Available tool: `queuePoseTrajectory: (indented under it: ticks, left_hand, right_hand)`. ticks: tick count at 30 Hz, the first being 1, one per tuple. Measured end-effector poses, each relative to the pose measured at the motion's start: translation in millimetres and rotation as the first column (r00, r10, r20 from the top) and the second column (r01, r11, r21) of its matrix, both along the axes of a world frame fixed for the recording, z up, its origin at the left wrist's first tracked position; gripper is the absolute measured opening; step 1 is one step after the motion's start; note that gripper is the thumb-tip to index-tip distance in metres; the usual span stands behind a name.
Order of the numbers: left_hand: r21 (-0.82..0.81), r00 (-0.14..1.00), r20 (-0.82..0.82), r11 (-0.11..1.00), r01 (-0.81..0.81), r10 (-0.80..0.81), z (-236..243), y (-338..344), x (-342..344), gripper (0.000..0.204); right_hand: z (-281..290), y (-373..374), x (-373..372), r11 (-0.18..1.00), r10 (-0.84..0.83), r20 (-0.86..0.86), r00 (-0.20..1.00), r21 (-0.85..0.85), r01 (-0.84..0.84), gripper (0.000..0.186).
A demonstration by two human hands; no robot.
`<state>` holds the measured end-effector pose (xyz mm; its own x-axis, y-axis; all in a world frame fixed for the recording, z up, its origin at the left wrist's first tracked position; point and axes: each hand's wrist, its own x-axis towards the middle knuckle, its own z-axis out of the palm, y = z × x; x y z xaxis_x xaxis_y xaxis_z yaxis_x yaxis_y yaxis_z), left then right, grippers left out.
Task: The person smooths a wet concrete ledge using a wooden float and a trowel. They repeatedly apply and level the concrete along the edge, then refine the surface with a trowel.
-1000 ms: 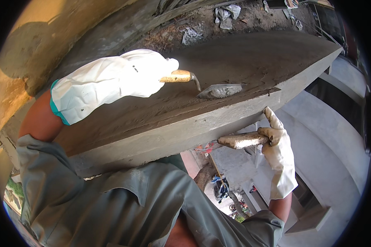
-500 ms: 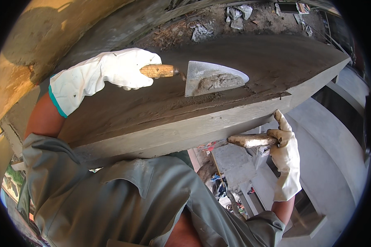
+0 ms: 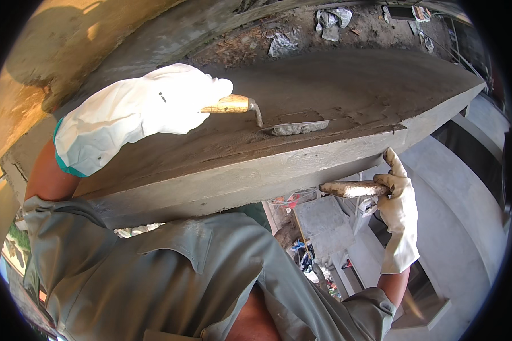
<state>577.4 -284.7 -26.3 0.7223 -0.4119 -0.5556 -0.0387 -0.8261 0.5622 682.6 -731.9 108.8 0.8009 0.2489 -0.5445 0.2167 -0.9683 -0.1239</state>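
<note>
My left hand (image 3: pixel 173 99), in a white glove, grips the wooden handle (image 3: pixel 224 105) of a trowel. Its blade (image 3: pixel 296 126), carrying grey mortar, lies low on the wet concrete ledge (image 3: pixel 381 85) beside its front edge. My right hand (image 3: pixel 395 190), also gloved, holds a mortar-stained flat block (image 3: pixel 350 189), perhaps a wooden float, just below that edge. Its index finger reaches up toward the underside of the ledge.
A stained yellow wall (image 3: pixel 34 62) curves along the left. Rubble and crumpled scraps (image 3: pixel 333 23) lie beyond the ledge. Below its front edge a drop shows a lower concrete slab (image 3: pixel 324 221); a pale curved wall (image 3: pixel 455 210) stands at the right.
Half a second ago the trowel blade showed its broad face above the surface; now it is flatter and lower. My right hand with the block sits slightly further right than one second ago.
</note>
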Motion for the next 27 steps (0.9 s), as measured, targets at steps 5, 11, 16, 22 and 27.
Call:
queuePoseTrajectory:
  ticks: [5, 11, 16, 22, 27]
  left_hand:
    - [0.021, 1.000, -0.011, 1.000, 0.017, -0.017, 27.0, 18.3, -14.9, 0.033]
    - [-0.261, 0.811, -0.536, 0.867, -0.423, 0.235, 0.2, 51.8, -27.3, 0.024]
    - [-0.136, 0.771, -0.532, 0.863, -0.487, 0.351, -42.6, 53.6, -31.0, 0.015]
    - [0.110, 0.920, -0.285, 0.963, -0.248, 0.269, -48.7, 25.8, -27.8, 0.021]
    - [0.174, 0.996, -0.073, 0.983, 0.057, -0.045, -4.1, 26.2, -46.2, 0.032]
  right_hand:
    - [2.7, 3.7, -1.3, 0.999, 0.027, 0.004, 1.000, -0.036, -0.027, 0.042]
    - [3.5, 5.7, -2.6, 0.999, 0.003, -0.003, 1.000, -0.033, -0.003, 0.046]
    - [4.6, 11.0, -2.4, 0.998, -0.051, -0.015, 0.999, -0.039, 0.050, 0.047]
    - [5.4, 13.2, -4.0, 0.998, -0.045, 0.002, 0.999, -0.044, 0.045, 0.048]
    - [2.5, 6.8, -4.8, 0.998, -0.056, -0.006, 0.998, -0.020, 0.055, 0.049]
